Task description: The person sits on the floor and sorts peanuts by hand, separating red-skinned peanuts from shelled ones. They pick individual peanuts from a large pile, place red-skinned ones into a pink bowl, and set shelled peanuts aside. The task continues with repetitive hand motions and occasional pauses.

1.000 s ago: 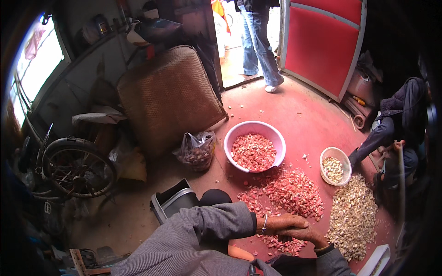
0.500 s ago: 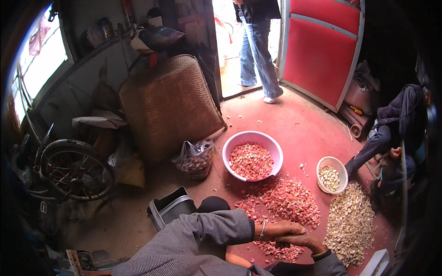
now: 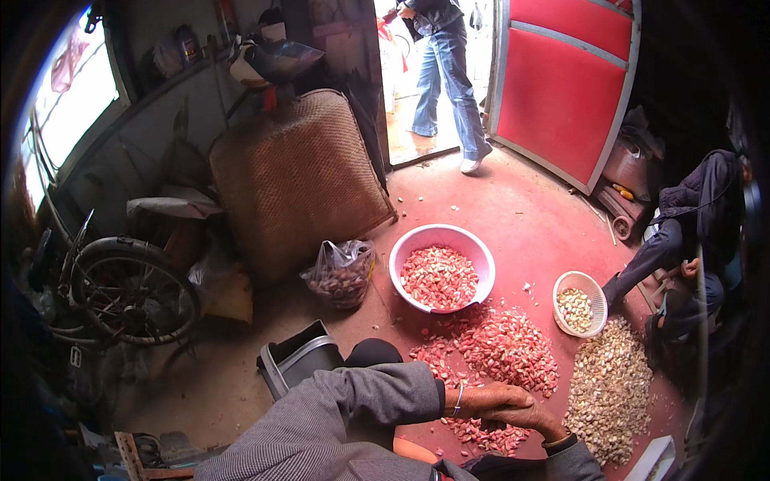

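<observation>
My left hand and my right hand are clasped together low in front of me, fingers closed. Whether anything lies between the palms is hidden. A thin pale bracelet circles my left wrist. Beneath and beyond the hands spreads a heap of small reddish, clove-like pieces; neither hand is seen picking at it. Just past it stands a pinkish-white basin, partly filled with similar pieces. To the right of my hands lies a heap of small pale, cream pieces.
A pale basket with cream pieces stands beside a seated person. Left are a grey bin, a filled plastic bag, a woven mat and a bicycle wheel. Another person is at the doorway by a red door.
The person in the doorway has shifted, legs now spread in a stride and upper body farther left. My clasped hands stay where they were. The view has tilted very slightly.
</observation>
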The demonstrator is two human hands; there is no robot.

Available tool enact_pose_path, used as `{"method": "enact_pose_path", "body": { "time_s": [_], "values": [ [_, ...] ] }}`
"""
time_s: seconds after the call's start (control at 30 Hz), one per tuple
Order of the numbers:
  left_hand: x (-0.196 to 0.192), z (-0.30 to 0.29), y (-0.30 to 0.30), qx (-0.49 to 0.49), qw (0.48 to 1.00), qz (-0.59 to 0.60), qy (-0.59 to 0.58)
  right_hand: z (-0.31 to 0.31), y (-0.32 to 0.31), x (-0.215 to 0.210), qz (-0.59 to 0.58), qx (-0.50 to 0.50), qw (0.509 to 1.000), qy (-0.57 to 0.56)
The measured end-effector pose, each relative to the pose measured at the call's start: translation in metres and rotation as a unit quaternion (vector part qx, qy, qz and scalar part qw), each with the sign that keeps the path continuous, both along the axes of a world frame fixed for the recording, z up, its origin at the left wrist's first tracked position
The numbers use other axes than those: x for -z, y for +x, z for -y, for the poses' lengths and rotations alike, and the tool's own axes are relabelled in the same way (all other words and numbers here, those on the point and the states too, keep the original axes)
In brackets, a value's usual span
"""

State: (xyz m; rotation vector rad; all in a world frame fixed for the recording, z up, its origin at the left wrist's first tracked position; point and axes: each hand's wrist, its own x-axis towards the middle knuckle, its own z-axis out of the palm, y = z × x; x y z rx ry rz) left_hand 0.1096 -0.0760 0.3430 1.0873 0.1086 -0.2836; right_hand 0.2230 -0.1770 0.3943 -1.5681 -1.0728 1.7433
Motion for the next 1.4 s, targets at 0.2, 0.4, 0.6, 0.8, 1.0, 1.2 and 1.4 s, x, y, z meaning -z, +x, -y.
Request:
{"method": "enact_pose_path", "body": {
  "time_s": [0.2,0.4,0.6,0.8,1.0,1.2,1.4],
  "values": [
    [-0.015,-0.002,-0.006,0.002,1.000,-0.010,-0.027,-0.002,-0.001,-0.003,0.026,-0.012,1.000,0.000],
    [-0.025,-0.003,-0.007,-0.006,0.999,-0.013,-0.036,-0.002,-0.005,-0.010,0.014,0.009,1.000,0.008],
    [-0.046,-0.012,-0.016,0.020,0.999,-0.028,-0.008,-0.003,-0.005,-0.009,0.016,0.011,1.000,0.003],
    [-0.055,-0.012,-0.017,0.019,0.998,-0.051,-0.012,-0.002,-0.006,-0.010,-0.016,0.028,0.999,0.008],
    [-0.042,-0.011,-0.013,0.019,0.999,-0.036,-0.008,-0.002,-0.008,-0.016,-0.030,0.041,0.999,-0.010],
    [-0.028,-0.006,-0.009,-0.001,1.000,-0.020,-0.010,-0.004,-0.009,-0.018,0.007,0.014,1.000,0.016],
    [-0.016,-0.006,-0.008,-0.009,0.999,-0.037,-0.011,-0.005,-0.010,-0.021,0.002,0.010,1.000,0.018]
  ]
}}
